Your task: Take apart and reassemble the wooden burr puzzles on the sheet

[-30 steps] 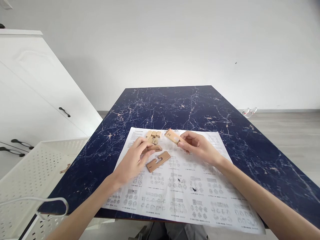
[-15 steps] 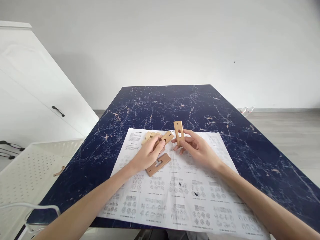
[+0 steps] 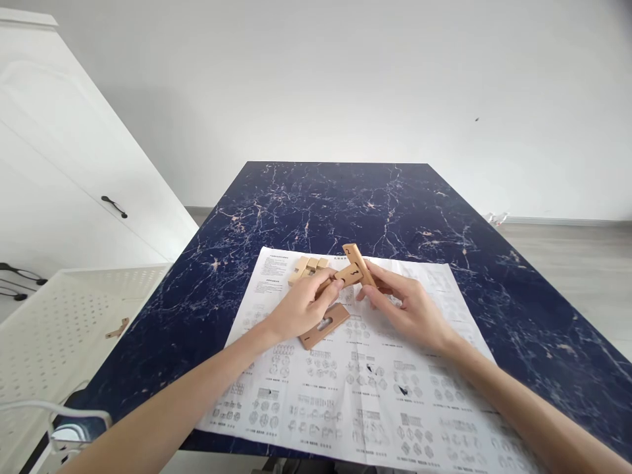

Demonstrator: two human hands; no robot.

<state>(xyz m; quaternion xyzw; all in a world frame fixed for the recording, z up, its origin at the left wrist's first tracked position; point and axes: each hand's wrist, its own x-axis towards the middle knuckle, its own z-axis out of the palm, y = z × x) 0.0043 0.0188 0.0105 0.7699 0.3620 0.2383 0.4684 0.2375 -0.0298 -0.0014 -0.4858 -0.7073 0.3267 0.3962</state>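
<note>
- A wooden piece [image 3: 344, 274] is pinched by the left hand [image 3: 302, 308] above the paper sheet [image 3: 345, 388].
- A second piece [image 3: 359, 262] is pinched by the right hand [image 3: 405, 311], touching the first.
- A slotted piece [image 3: 324, 325] is left lying on the sheet beneath.

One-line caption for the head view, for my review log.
Left hand and right hand bring two slotted wooden puzzle pieces together above a printed instruction sheet on a marbled table.

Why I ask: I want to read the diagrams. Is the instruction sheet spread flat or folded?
Spread flat. The sheet lies open on the table, rows of diagrams showing, with no fold visible.
</note>
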